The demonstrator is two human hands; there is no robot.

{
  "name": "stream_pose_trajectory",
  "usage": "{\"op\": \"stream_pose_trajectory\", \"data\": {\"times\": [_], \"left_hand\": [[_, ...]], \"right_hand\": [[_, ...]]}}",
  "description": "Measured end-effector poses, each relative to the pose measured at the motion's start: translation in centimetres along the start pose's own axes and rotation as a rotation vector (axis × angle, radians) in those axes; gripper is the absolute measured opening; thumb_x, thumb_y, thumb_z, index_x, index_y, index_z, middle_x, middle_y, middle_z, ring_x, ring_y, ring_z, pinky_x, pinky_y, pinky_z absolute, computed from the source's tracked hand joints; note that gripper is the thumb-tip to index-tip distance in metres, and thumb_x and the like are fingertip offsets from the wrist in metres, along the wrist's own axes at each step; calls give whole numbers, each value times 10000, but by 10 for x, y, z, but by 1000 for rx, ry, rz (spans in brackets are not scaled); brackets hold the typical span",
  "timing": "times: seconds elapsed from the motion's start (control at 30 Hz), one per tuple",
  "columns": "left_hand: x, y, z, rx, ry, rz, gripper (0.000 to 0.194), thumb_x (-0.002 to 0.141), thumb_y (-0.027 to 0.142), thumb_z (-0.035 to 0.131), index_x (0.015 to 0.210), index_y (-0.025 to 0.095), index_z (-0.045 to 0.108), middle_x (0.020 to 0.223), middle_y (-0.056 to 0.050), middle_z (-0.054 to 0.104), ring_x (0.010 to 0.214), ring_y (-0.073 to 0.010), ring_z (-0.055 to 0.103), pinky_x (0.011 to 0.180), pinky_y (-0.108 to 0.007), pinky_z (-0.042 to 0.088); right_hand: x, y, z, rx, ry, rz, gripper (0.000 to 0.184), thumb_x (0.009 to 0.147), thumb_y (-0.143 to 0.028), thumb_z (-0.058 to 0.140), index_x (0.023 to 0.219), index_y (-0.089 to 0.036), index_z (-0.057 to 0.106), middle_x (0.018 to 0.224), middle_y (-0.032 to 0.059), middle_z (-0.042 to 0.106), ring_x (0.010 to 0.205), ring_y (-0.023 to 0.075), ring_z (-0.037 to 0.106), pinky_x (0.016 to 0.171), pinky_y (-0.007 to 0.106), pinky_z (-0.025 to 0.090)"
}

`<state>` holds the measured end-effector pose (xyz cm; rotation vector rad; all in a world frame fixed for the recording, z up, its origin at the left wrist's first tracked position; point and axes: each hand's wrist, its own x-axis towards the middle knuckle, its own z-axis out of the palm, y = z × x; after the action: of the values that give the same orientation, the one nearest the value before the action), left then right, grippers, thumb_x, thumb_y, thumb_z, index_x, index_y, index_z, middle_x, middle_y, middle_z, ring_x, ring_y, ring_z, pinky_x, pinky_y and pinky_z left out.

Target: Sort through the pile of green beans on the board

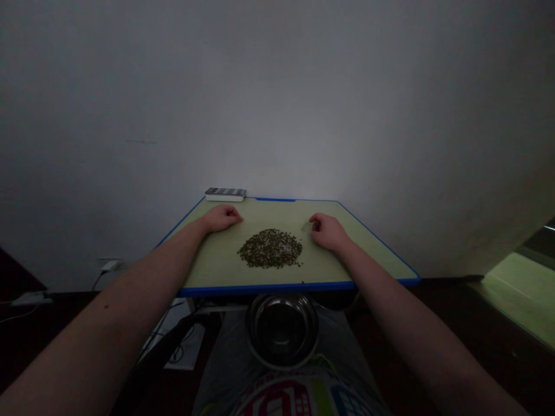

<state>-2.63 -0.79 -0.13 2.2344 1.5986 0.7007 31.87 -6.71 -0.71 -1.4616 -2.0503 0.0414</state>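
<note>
Grains [269, 249] lie between left hand [222, 218] and right hand [329, 232], both curled, their grip unclear.

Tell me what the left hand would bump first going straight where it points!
Probably the pile, at its far edge. The left hand points roughly that way, but its height is unclear; it might pass above.

From just behind the table's [321, 268] near edge, one head-worn camera looks forward and down at close range, the far edge crossing mid-frame below the wall [277, 98] it faces.
</note>
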Motion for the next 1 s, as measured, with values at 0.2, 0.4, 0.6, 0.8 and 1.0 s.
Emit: {"op": "stream_pose_trajectory", "data": {"times": [0.2, 0.4, 0.6, 0.8, 1.0], "left_hand": [[2, -4, 1, -23, 2, 18, 342, 608, 509, 559, 682, 177, 597, 618, 4, 593, 601, -142, 524, 542, -244, 392], [-1, 0, 0, -53, 3, -2, 326, 595, 500, 568, 661, 182, 593, 600, 6, 580, 585, -143, 513, 535, -248, 389], [-1, -1, 0, -31, 9, 12, 333, 597, 507, 559, 669, 184, 597, 613, 5, 587, 597, -146, 518, 555, -253, 396], [2, -5, 1, -25, -3, 8, 364, 595, 532, 553, 692, 185, 610, 637, -2, 608, 623, -160, 540, 561, -259, 402], [5, -10, 3, -14, 4, 12, 372, 600, 531, 556, 713, 182, 621, 672, -8, 629, 651, -162, 550, 570, -253, 401]], "right_hand": [[6, 18, -1, -39, 112, 37, 352, 658, -87, 515, 993, -138, 613, 731, 52, 641, 659, 160, 552, 651, 264, 403], [28, 3, 0, 28, 48, -116, 281, 792, -125, 429, 990, -133, 629, 918, 78, 659, 803, 145, 580, 731, 249, 434], [58, -16, 8, 14, -166, -304, 213, 765, -102, 505, 869, -181, 674, 889, 36, 684, 842, 150, 586, 771, 250, 415], [59, -20, 20, -51, -296, -324, 245, 754, -81, 498, 883, -185, 679, 884, 34, 691, 828, 148, 590, 747, 236, 403], [49, -21, 9, -124, -377, -280, 252, 712, -66, 504, 873, -171, 667, 873, 40, 686, 768, 142, 577, 686, 217, 391]]}}
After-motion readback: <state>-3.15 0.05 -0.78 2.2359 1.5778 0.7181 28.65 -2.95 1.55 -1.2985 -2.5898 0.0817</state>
